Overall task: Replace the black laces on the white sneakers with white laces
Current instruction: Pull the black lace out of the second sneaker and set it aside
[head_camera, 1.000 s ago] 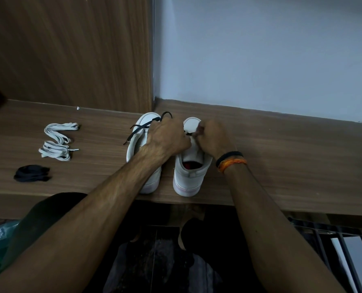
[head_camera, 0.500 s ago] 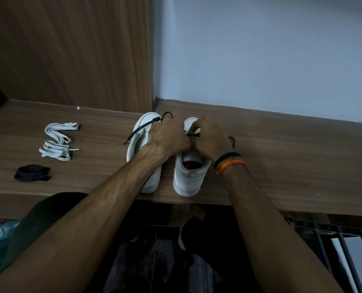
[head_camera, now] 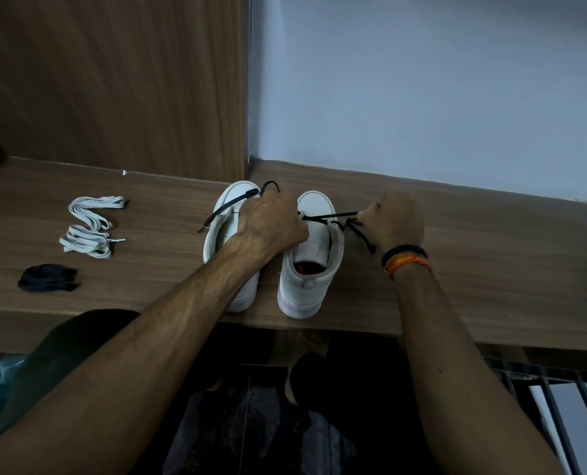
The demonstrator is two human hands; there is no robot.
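Sneakers: white pair [head_camera: 302,269], heels at worktop [head_camera: 473,269] front edge.
L hand [head_camera: 271,224]: grip curled on right sneaker's eyelets.
R hand [head_camera: 393,222]: pinching black lace [head_camera: 329,216], drawn taut rightward.
White laces [head_camera: 89,226]: far left; black bundle [head_camera: 47,277] nearer edge.
Room: bare worktop to the right.

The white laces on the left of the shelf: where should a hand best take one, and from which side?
Probably at the tip of the nearer white lace: its end sticks out to the right, free of the folds. Come from above and pinch that end; the bundle lies flat on the shelf, so gripping its middle would likely lift all the loops together.

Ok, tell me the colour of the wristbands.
Black and orange wristbands, right wrist, head view.
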